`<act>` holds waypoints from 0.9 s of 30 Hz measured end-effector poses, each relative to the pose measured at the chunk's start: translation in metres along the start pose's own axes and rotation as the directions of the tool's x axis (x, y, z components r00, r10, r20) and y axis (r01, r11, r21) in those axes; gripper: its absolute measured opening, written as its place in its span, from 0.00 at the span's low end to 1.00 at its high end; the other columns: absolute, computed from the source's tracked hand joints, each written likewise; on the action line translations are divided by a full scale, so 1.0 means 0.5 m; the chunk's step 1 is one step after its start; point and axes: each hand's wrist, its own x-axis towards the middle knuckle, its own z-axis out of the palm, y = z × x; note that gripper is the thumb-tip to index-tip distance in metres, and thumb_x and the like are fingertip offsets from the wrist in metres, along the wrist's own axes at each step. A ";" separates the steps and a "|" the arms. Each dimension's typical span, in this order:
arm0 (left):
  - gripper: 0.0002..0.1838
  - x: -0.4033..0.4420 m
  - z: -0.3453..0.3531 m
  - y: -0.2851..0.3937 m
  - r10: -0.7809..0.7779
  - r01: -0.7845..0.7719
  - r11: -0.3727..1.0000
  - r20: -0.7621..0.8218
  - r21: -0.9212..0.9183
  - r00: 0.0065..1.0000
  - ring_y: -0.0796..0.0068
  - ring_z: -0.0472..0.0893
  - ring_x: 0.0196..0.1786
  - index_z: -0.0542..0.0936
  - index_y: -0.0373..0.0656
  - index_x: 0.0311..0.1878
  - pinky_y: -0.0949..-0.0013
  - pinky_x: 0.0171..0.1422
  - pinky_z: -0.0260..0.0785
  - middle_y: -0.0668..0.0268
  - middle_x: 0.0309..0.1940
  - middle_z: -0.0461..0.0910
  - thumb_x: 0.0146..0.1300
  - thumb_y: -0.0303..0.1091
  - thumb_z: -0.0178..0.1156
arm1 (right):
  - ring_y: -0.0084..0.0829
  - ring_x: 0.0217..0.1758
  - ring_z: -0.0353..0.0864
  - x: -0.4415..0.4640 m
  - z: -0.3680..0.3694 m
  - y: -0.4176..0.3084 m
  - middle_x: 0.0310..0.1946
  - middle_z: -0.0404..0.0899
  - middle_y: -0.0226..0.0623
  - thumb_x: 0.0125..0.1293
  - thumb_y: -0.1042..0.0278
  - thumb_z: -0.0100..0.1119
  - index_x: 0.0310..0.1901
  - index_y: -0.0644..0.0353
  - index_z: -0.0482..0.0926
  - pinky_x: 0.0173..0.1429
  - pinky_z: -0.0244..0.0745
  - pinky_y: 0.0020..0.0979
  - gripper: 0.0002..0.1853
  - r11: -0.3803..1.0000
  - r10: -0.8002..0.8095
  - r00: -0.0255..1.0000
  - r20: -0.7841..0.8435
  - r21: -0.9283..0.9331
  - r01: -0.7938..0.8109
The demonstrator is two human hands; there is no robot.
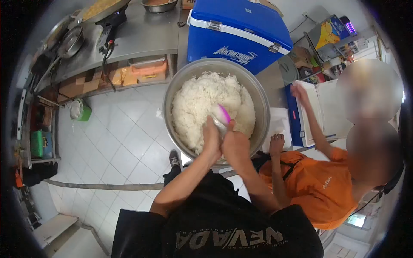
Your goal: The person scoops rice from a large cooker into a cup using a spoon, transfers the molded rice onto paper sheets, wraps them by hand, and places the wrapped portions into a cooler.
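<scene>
A large round metal pot (168,101) full of cooked white rice (202,99) stands directly in front of me. Over the rice, my left hand (211,139) is closed around a small clear plastic bag (218,125). Close beside it, my right hand (235,145) is curled shut on a magenta rice paddle (224,112), whose blade carries white rice at the mouth of the bag. The paddle's handle is mostly hidden by my fingers.
A blue cooler (238,32) stands behind the pot. At right, a person in an orange shirt (320,185) reaches over an open cooler (301,114). A steel counter (142,36) with pans runs along the upper left; a green bucket (85,112) sits on the tiled floor.
</scene>
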 end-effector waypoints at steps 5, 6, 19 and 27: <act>0.31 0.024 -0.014 0.063 -0.198 0.203 0.949 -0.046 0.241 0.979 0.61 0.80 0.52 0.74 0.45 0.58 0.54 0.58 0.75 0.59 0.47 0.79 0.76 0.62 0.37 | 0.47 0.29 0.87 -0.056 -0.005 -0.026 0.24 0.82 0.50 0.65 0.71 0.55 0.65 0.79 0.67 0.28 0.80 0.42 0.28 0.992 -0.121 0.992 0.044 -0.025 0.122; 0.30 0.028 -0.017 0.063 -0.187 0.195 0.928 -0.058 0.318 0.981 0.62 0.81 0.52 0.75 0.45 0.58 0.54 0.58 0.75 0.60 0.47 0.79 0.76 0.62 0.37 | 0.46 0.29 0.87 -0.058 0.002 -0.018 0.24 0.82 0.50 0.65 0.71 0.55 0.66 0.78 0.66 0.27 0.80 0.41 0.30 0.985 -0.165 0.984 0.062 -0.041 0.167; 0.34 0.046 -0.042 0.071 -0.039 0.060 0.923 -0.061 0.380 0.997 0.62 0.79 0.59 0.71 0.45 0.67 0.49 0.60 0.71 0.59 0.58 0.79 0.77 0.61 0.33 | 0.49 0.25 0.73 -0.003 0.076 0.106 0.23 0.74 0.56 0.77 0.60 0.51 0.40 0.64 0.82 0.36 0.69 0.44 0.16 0.669 -0.031 0.999 -0.009 0.743 0.027; 0.34 0.013 -0.023 0.106 -0.058 0.070 0.864 -0.038 0.498 0.998 0.61 0.79 0.61 0.71 0.33 0.67 0.54 0.65 0.71 0.53 0.60 0.77 0.79 0.56 0.38 | 0.30 0.25 0.71 -0.008 0.058 0.139 0.19 0.73 0.47 0.77 0.61 0.54 0.42 0.67 0.83 0.34 0.67 0.38 0.16 0.678 -0.172 0.966 0.193 0.735 -0.026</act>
